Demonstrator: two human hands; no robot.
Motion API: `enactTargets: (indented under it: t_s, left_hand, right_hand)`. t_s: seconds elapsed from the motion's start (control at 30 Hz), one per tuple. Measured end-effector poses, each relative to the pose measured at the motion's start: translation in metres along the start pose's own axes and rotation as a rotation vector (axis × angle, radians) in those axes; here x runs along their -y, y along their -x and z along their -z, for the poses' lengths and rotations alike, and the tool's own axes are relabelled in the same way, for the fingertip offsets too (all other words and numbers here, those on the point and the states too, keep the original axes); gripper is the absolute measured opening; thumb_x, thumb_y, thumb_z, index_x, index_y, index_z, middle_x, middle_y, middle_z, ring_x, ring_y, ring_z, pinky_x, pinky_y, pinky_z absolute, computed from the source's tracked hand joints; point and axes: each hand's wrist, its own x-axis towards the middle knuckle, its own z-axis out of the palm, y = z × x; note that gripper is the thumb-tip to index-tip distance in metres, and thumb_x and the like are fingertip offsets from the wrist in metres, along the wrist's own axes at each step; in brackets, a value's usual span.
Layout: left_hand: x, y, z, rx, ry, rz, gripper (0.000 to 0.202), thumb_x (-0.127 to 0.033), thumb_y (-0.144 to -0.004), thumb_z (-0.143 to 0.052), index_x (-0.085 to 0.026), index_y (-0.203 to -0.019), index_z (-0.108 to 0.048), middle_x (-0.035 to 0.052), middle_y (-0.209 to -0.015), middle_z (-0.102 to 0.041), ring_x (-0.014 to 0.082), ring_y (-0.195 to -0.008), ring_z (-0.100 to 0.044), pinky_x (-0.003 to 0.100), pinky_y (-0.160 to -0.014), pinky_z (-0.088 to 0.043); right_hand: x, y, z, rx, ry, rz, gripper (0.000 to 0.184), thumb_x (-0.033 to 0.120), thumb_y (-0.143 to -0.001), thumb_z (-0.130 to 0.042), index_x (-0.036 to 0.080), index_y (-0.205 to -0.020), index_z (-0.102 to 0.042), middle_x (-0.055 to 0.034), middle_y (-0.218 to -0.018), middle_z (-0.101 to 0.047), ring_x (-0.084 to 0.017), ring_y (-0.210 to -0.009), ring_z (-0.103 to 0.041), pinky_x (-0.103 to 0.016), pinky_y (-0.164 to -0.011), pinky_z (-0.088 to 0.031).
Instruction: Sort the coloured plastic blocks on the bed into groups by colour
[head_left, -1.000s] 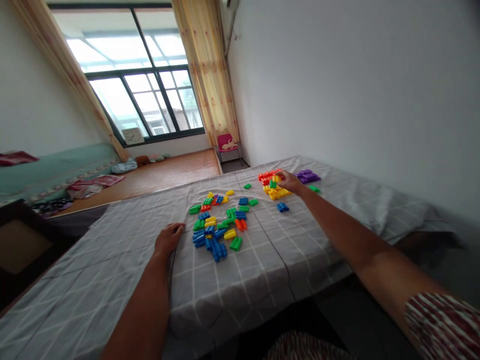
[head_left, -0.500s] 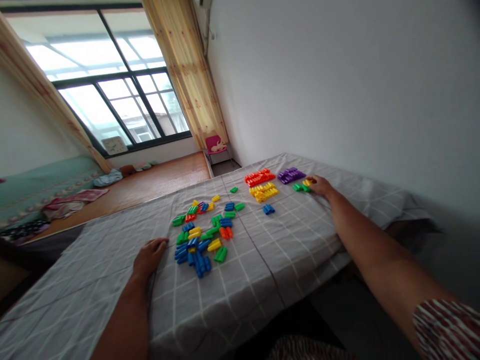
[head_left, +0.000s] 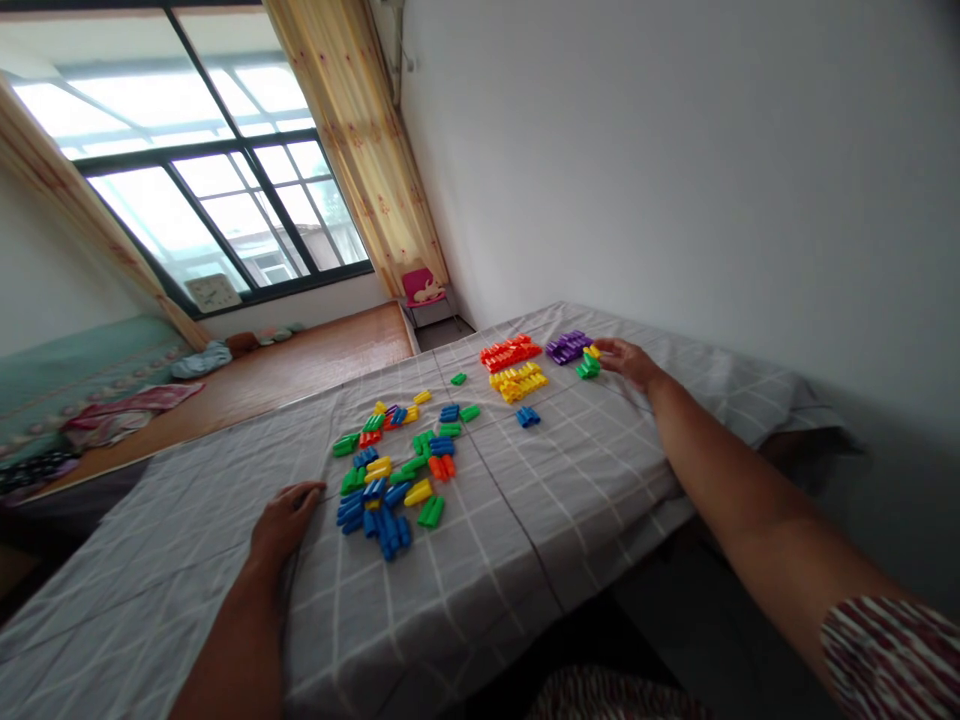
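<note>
My right hand [head_left: 631, 361] reaches far across the bed and pinches a small yellow block [head_left: 594, 351] at its fingertips. It is just above a few green blocks [head_left: 586, 368] and right of a purple block group [head_left: 567, 346]. Sorted groups of red blocks [head_left: 510, 352] and yellow blocks [head_left: 517, 381] lie further left, with a blue pair [head_left: 527, 416] below them. My left hand [head_left: 286, 515] rests palm down on the grey checked sheet [head_left: 480, 560], fingers loose and empty, beside a mixed pile of coloured blocks [head_left: 390, 470].
A white wall runs close along the right of the bed. The bed's near edge drops off by my lap. Beyond the bed are a wooden floor [head_left: 300, 360], a small pink chair [head_left: 424, 290], curtains and a large window.
My right hand moved from the yellow group to the green blocks right of the purple group, carrying a yellow block. The view has swung right. My left hand stayed put.
</note>
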Motion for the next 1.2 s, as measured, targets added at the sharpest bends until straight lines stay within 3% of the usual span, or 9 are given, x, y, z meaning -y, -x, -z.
enactTargets:
  t_s: [0.13, 0.3, 0.4, 0.57, 0.73, 0.9, 1.03, 1.13, 1.2]
  left_hand:
    - [0.000, 0.001, -0.001, -0.002, 0.006, -0.002, 0.048, -0.050, -0.086, -0.039, -0.025, -0.106, -0.074, 0.0063, -0.121, -0.068, 0.0239, -0.109, -0.064, 0.032, -0.092, -0.050]
    - [-0.001, 0.001, -0.001, -0.012, 0.004, -0.009, 0.046, -0.049, -0.085, -0.040, -0.026, -0.105, -0.075, 0.0049, -0.118, -0.069, 0.0230, -0.108, -0.064, 0.030, -0.091, -0.051]
    - [-0.002, 0.002, -0.001, -0.010, -0.003, -0.012, 0.046, -0.048, -0.085, -0.039, -0.026, -0.105, -0.074, 0.0049, -0.119, -0.069, 0.0227, -0.108, -0.064, 0.030, -0.091, -0.050]
    - [-0.007, 0.004, 0.000, 0.004, -0.001, -0.008, 0.046, -0.046, -0.086, -0.039, -0.025, -0.106, -0.074, 0.0064, -0.120, -0.067, 0.0235, -0.108, -0.064, 0.032, -0.093, -0.049]
    - [-0.012, 0.008, 0.004, -0.010, -0.005, -0.013, 0.044, -0.044, -0.085, -0.041, -0.024, -0.105, -0.075, 0.0061, -0.118, -0.069, 0.0228, -0.107, -0.064, 0.031, -0.093, -0.049]
    - [-0.019, 0.012, 0.009, -0.028, 0.009, -0.022, 0.040, -0.042, -0.085, -0.044, -0.025, -0.102, -0.075, 0.0048, -0.115, -0.070, 0.0216, -0.103, -0.066, 0.029, -0.088, -0.051]
    - [-0.021, 0.013, 0.009, -0.028, 0.008, -0.027, 0.039, -0.041, -0.085, -0.044, -0.025, -0.102, -0.075, 0.0045, -0.114, -0.070, 0.0209, -0.102, -0.066, 0.028, -0.088, -0.050]
    - [-0.019, 0.012, 0.008, -0.015, -0.009, -0.044, 0.041, -0.042, -0.085, -0.043, -0.025, -0.103, -0.075, 0.0047, -0.114, -0.070, 0.0209, -0.104, -0.065, 0.028, -0.090, -0.050]
    - [-0.017, 0.010, 0.007, -0.007, -0.021, -0.059, 0.043, -0.043, -0.085, -0.041, -0.025, -0.105, -0.075, 0.0051, -0.115, -0.070, 0.0212, -0.105, -0.065, 0.028, -0.091, -0.050]
  right_hand:
    - [0.010, 0.008, -0.010, 0.116, -0.071, -0.013, 0.060, 0.032, -0.060, -0.082, 0.022, -0.116, -0.063, -0.0083, -0.118, -0.067, -0.025, -0.104, -0.065, -0.045, -0.096, -0.051]
    - [0.017, 0.017, -0.025, 0.219, -0.062, 0.043, 0.060, 0.031, -0.060, -0.082, 0.023, -0.117, -0.064, -0.0071, -0.119, -0.067, -0.025, -0.110, -0.062, -0.045, -0.100, -0.048]
    - [0.019, 0.015, -0.034, 0.214, -0.069, 0.051, 0.060, 0.032, -0.063, -0.080, 0.022, -0.119, -0.063, -0.0074, -0.117, -0.068, -0.025, -0.110, -0.062, -0.045, -0.100, -0.047]
    - [0.043, -0.003, -0.062, 0.254, 0.189, 0.136, 0.050, 0.029, -0.068, -0.075, 0.021, -0.116, -0.067, -0.0083, -0.122, -0.066, -0.026, -0.109, -0.063, -0.042, -0.098, -0.050]
    - [0.074, -0.017, -0.102, 0.435, 0.524, 0.213, 0.047, 0.032, -0.069, -0.076, 0.024, -0.115, -0.070, -0.0063, -0.116, -0.070, -0.028, -0.106, -0.064, -0.042, -0.097, -0.050]
    - [0.076, -0.010, -0.133, 0.486, 0.609, 0.248, 0.051, 0.040, -0.073, -0.074, 0.024, -0.120, -0.068, -0.0081, -0.116, -0.070, -0.026, -0.103, -0.066, -0.040, -0.094, -0.051]
    - [0.079, -0.012, -0.125, 0.440, 0.603, 0.284, 0.051, 0.044, -0.071, -0.076, 0.025, -0.118, -0.069, -0.0072, -0.112, -0.071, -0.027, -0.104, -0.065, -0.041, -0.096, -0.050]
    - [0.082, -0.016, -0.097, 0.401, 0.643, 0.220, 0.043, 0.050, -0.071, -0.074, 0.023, -0.104, -0.073, -0.0063, -0.095, -0.074, -0.025, -0.091, -0.068, -0.036, -0.086, -0.053]
    - [0.080, -0.013, -0.076, 0.462, 0.728, 0.095, 0.041, 0.058, -0.070, -0.073, 0.020, -0.087, -0.074, -0.0054, -0.076, -0.072, -0.021, -0.072, -0.068, -0.032, -0.073, -0.055]
